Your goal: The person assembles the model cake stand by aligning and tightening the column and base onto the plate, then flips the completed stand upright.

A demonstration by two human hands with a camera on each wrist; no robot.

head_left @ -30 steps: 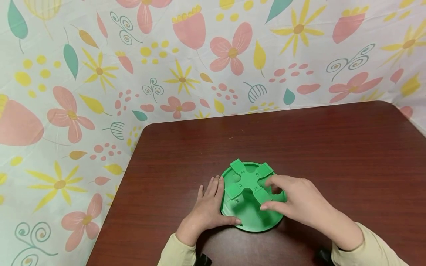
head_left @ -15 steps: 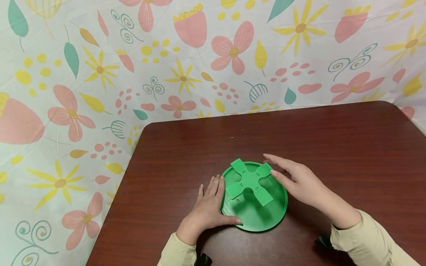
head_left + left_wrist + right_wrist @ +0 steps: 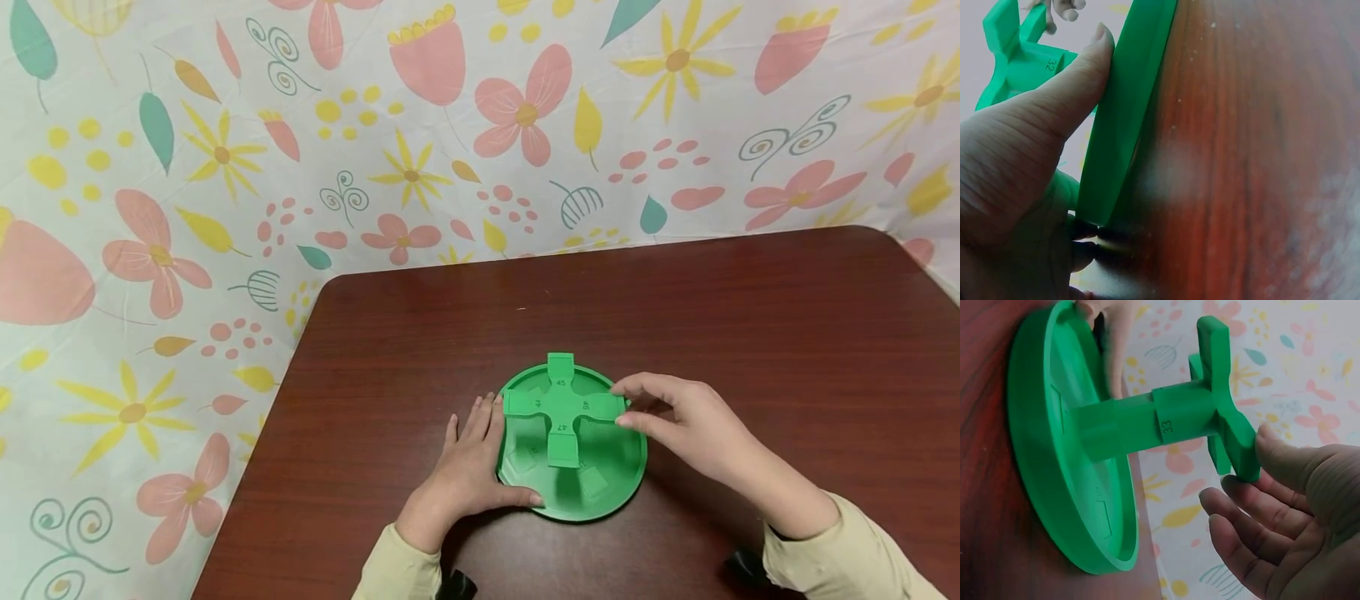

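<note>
A round green base (image 3: 611, 487) with a raised rim lies on the table. From its middle rises a green post (image 3: 1135, 422) marked 33, topped by a four-armed green cross piece (image 3: 564, 406) numbered 44 to 47. My left hand (image 3: 465, 471) holds the base at its left side, thumb over the front part of the rim. At the right, my right hand (image 3: 697, 421) pinches the end of the arm marked 46 between thumb and fingers. Its other fingers lie loosely curled below in the right wrist view.
The dark red-brown wooden table (image 3: 390, 358) reaches back to a white cloth (image 3: 450, 200) with a flower pattern. The cloth also hangs along the left side. Light yellow sleeves (image 3: 401, 567) cover both forearms.
My right hand moved from the lower-right arm up to the arm marked 46, then down with it. The cross piece has turned clockwise. My left hand stays at the base.
</note>
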